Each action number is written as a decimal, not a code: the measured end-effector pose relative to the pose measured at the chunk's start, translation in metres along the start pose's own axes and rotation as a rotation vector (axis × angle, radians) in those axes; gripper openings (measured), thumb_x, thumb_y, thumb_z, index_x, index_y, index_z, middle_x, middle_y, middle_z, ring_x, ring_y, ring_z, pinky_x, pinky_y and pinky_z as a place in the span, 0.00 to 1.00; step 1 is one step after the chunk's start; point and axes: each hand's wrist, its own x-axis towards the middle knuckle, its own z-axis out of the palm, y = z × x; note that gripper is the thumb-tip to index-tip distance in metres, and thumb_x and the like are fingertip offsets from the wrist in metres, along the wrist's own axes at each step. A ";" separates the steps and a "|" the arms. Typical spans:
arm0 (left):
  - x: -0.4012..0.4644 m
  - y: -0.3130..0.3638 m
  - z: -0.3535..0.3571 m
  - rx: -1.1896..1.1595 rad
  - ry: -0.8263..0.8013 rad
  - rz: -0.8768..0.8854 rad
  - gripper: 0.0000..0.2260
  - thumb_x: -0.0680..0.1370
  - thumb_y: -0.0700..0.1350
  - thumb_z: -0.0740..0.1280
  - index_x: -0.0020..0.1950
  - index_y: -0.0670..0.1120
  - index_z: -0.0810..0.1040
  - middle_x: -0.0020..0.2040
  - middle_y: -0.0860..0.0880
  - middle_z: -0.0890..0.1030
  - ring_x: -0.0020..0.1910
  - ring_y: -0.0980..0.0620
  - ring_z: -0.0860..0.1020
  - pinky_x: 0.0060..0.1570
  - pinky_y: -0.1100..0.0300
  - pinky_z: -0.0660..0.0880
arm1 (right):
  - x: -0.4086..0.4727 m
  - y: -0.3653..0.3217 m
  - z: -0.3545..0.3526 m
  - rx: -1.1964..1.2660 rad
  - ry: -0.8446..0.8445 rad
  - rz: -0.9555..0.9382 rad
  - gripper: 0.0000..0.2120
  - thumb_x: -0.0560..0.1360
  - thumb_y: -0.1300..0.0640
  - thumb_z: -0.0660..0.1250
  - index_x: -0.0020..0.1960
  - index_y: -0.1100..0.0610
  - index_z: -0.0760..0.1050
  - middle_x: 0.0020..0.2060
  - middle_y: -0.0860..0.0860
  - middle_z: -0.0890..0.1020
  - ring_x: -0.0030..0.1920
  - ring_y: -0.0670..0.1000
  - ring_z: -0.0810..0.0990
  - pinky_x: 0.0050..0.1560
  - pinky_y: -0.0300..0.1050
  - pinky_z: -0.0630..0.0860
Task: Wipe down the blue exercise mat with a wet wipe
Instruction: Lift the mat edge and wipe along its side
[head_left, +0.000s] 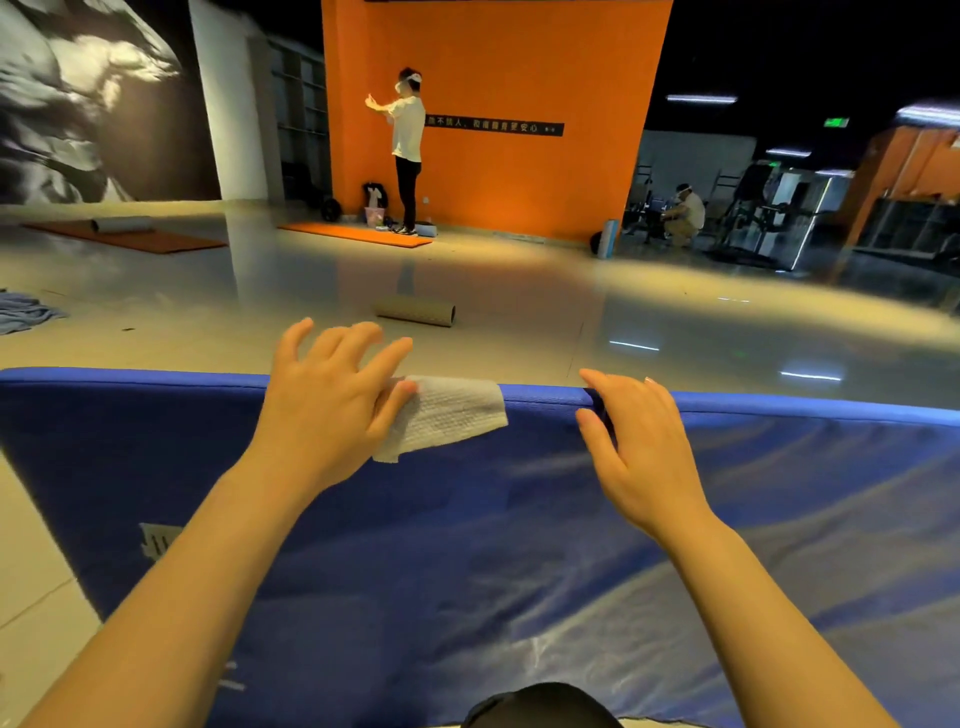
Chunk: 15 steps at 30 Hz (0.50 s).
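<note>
Head camera view of a gym floor: a blue exercise mat (467, 545) fills the lower frame, its far padded edge running across the middle and its surface streaked with glare. Beyond the mat's far edge, a glossy pale floor (519, 291) stretches back to an orange wall (519, 171) bearing a dark strip of lettering. At the foot of that wall a person in a white shirt (408, 150) stands on an orange mat (353, 234), arms raised forward, while a second person (685, 213) crouches to the right of the wall, near exercise machines (763, 213). Between the blue mat and the wall lies a rolled grey mat (415, 310).

Both bare forearms reach forward over the blue mat. The left hand (327, 410) rests at the mat's far edge with fingers spread and fairly straight, its thumb side lying on one end of a white wet wipe (447, 415), which drapes flat over that edge. The right hand (634, 441) sits just right of the wipe, apart from it, fingers loosely extended and fingertips (589, 375) touching the mat's far edge, gripping nothing.
</note>
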 end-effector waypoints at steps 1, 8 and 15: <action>0.004 0.003 -0.002 -0.021 0.014 0.003 0.16 0.77 0.48 0.64 0.61 0.44 0.80 0.56 0.42 0.80 0.50 0.39 0.80 0.60 0.41 0.67 | 0.000 0.000 0.000 -0.010 -0.002 -0.002 0.20 0.79 0.48 0.55 0.64 0.57 0.74 0.48 0.47 0.78 0.48 0.48 0.71 0.65 0.50 0.64; 0.017 0.099 0.026 -0.023 0.094 -0.130 0.20 0.81 0.56 0.54 0.36 0.47 0.74 0.31 0.48 0.73 0.30 0.44 0.71 0.41 0.52 0.67 | -0.002 -0.001 -0.002 -0.051 0.004 -0.022 0.18 0.80 0.50 0.54 0.61 0.58 0.76 0.51 0.50 0.80 0.51 0.51 0.73 0.61 0.45 0.62; -0.023 -0.015 0.026 0.033 0.234 -0.124 0.26 0.86 0.55 0.47 0.40 0.44 0.77 0.33 0.46 0.73 0.31 0.42 0.73 0.38 0.52 0.59 | -0.005 0.003 -0.001 -0.134 0.007 -0.066 0.17 0.80 0.51 0.54 0.60 0.58 0.75 0.51 0.52 0.79 0.51 0.54 0.72 0.63 0.49 0.62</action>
